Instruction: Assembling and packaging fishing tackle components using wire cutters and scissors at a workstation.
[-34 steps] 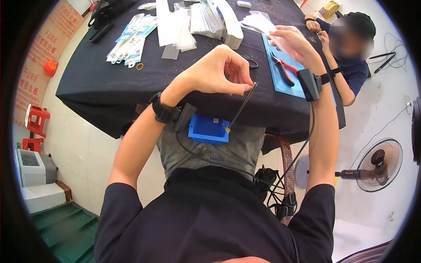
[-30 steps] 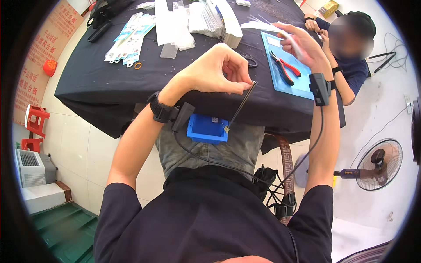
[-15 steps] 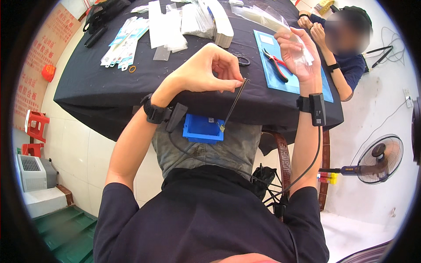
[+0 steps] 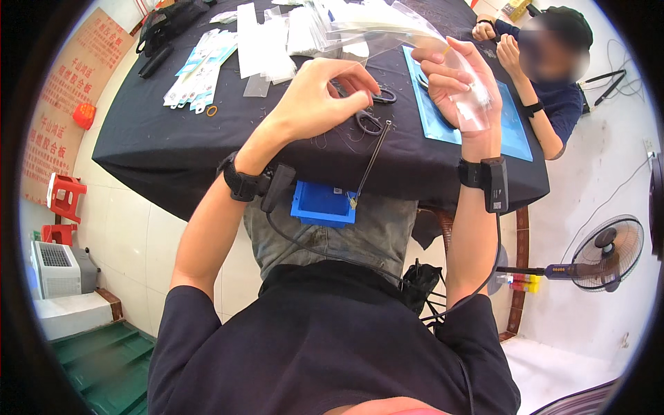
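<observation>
My left hand (image 4: 315, 100) is raised over the near part of the table, fingers curled and thumb and index tips close together. Whatever may lie between those tips is too small to make out. Below and apart from it, a thin dark rod (image 4: 372, 160) slants up beside the blue box (image 4: 324, 220) at the table's front edge. Scissors with dark looped handles (image 4: 369, 124) lie behind the rod, partly covered by my left hand. My right hand (image 4: 453, 83) is closed around a long clear plastic sleeve (image 4: 387, 31), which bends leftward over the table.
Blue-and-white printed cards (image 4: 200, 72), clear sheets (image 4: 270, 52) and an orange ring (image 4: 211, 111) lie on the black cloth (image 4: 152, 131). A blue mat (image 4: 515, 131) is under my right hand. Another person (image 4: 553, 104) sits at the right; a fan (image 4: 605, 252) stands beyond.
My left hand has let go of the rod's top and moved up and left. The plastic sleeve in my right hand now reaches further left; the red-handled pliers are mostly hidden.
</observation>
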A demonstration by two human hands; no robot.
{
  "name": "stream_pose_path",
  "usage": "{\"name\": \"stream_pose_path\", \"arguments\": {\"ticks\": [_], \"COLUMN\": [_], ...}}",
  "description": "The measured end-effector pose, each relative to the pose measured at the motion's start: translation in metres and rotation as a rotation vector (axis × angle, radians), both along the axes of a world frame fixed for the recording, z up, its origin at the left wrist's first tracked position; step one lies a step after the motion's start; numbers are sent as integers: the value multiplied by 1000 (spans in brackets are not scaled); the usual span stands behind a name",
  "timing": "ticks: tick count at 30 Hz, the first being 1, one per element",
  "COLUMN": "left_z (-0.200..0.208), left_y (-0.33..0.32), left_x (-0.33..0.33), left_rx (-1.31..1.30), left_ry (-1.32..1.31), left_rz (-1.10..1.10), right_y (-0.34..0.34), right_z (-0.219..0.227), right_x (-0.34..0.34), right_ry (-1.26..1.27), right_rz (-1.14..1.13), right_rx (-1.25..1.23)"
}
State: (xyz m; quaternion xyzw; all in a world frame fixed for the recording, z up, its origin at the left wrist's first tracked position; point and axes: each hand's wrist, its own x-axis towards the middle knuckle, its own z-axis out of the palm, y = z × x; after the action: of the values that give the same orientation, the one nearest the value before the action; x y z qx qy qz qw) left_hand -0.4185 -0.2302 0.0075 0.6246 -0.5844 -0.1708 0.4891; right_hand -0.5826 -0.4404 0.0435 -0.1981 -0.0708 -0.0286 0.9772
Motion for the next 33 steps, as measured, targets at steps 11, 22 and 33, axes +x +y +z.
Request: {"name": "stream_pose_path", "arguments": {"ticks": [11, 22, 33], "left_z": [-5, 20, 18], "left_y": [-12, 7, 5], "left_x": [8, -13, -10], "left_rx": [-573, -428, -500], "left_ry": [-208, 213, 514], "left_rz": [513, 30, 243], "right_y": [22, 28, 46], "right_z": [19, 17, 5], "right_x": [-10, -3, 6], "right_ry": [85, 39, 34], "right_rz": [-17, 95, -299], "right_rx": [-550, -326, -916]}}
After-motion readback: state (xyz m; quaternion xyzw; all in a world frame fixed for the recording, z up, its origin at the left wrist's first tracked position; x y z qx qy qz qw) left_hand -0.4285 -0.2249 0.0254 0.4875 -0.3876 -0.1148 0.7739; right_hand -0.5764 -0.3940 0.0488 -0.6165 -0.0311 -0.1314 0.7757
